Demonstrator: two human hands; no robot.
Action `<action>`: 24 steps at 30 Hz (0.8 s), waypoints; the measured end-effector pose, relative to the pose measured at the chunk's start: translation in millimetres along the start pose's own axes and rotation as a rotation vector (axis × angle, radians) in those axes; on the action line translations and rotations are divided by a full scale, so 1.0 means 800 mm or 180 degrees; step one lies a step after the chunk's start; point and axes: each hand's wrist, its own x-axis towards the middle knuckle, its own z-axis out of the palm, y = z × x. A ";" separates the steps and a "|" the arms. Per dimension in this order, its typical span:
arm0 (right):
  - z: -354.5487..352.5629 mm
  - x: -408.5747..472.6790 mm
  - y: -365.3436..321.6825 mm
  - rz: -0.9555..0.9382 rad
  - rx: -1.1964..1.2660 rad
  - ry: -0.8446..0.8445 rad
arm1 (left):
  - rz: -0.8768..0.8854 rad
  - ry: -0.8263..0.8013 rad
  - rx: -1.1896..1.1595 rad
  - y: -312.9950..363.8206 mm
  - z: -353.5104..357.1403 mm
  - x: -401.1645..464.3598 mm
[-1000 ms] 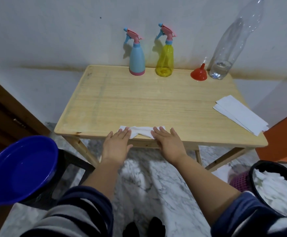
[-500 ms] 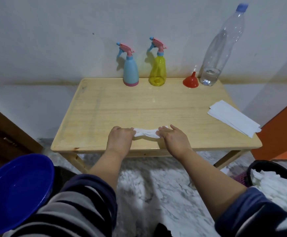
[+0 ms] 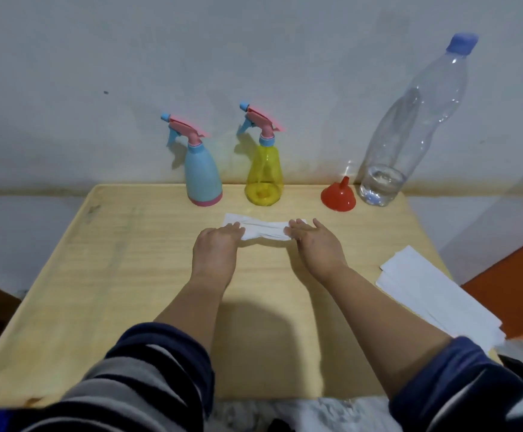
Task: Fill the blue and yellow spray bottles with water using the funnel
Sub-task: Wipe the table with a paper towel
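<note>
So both my hands are out over the middle of the wooden table [image 3: 113,275] right now, palms down on a crumpled white tissue [image 3: 263,230]. My left hand [image 3: 215,247] has its fingers curled onto the left end of it, and my right hand [image 3: 317,244] is flatter, fingers stretched out and pressing on the right end, so the tissue is basically pinned between the two of them against the tabletop. Neither hand is touching any of the actual bottle stuff. All of that is lined up along the back edge by the wall, just past my fingertips: the blue spray bottle [image 3: 202,176] sits a bit ahead and slightly left of my left hand, standing upright with its pink trigger top on, and the yellow spray bottle [image 3: 264,173] is right next to it, pretty much straight ahead of the gap between my hands, also upright and capped. Looks see-through and I honestly can't tell if there's anything in it. The red funnel [image 3: 338,198] is upside down, wide end on the table and spout pointing up, off ahead and to the right of my right hand. Just beside it on the right is the big clear water bottle [image 3: 409,135] with a blue cap, only a little water at the bottom. There's also a stack of white paper sheets [image 3: 434,297] on the right side of the table near my right forearm.
</note>
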 end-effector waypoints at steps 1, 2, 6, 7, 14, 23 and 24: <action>0.002 0.013 0.007 -0.0020 0.0004 -0.0074 | -0.0052 -0.0009 -0.0080 -0.003 0.013 0.013; 0.003 0.025 0.014 -0.0040 0.0022 -0.0119 | -0.0103 -0.0043 -0.0182 -0.006 0.023 0.025; 0.015 0.057 0.032 -0.0044 0.0069 -0.0016 | -0.0076 -0.0439 -0.0051 -0.004 0.046 0.058; 0.019 0.060 0.036 -0.0055 0.0045 -0.0075 | -0.0081 -0.0549 -0.0032 -0.003 0.050 0.062; 0.033 0.052 0.038 0.0118 -0.0016 -0.0645 | -0.0047 -0.0710 0.0212 0.002 0.064 0.042; 0.029 0.006 0.026 0.0123 -0.0302 -0.1003 | -0.0150 -0.1612 0.0351 0.012 0.031 0.009; 0.029 -0.002 0.024 0.0123 -0.0314 -0.1014 | -0.0141 -0.1648 0.0363 0.014 0.028 0.002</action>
